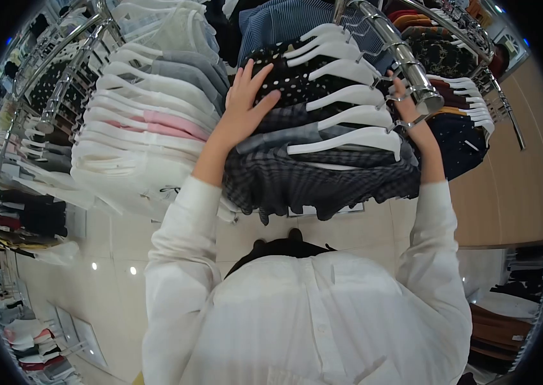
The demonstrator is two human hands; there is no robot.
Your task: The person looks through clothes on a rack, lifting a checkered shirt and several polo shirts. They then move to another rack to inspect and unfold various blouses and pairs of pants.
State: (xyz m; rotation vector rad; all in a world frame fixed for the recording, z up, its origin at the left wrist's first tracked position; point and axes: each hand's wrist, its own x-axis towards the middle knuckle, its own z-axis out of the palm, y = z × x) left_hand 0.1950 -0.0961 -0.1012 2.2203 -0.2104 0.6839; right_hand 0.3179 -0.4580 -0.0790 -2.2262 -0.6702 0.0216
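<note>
My left hand lies with fingers spread on a black polka-dot garment hanging on a white hanger. At the hanger hooks beside the chrome rail, my right hand has a finger stretched upward; the rail and hooks partly cover it. I cannot make out whether it touches a hook. Nearer to me on the same rail hang a grey garment and a dark checked garment with a ruffled hem, both on white hangers.
To the left hangs a row of white, pink and grey tops on a second chrome rail. A blue striped garment hangs at the back. On the right are dark navy clothes and a wooden panel. Pale floor tiles lie below.
</note>
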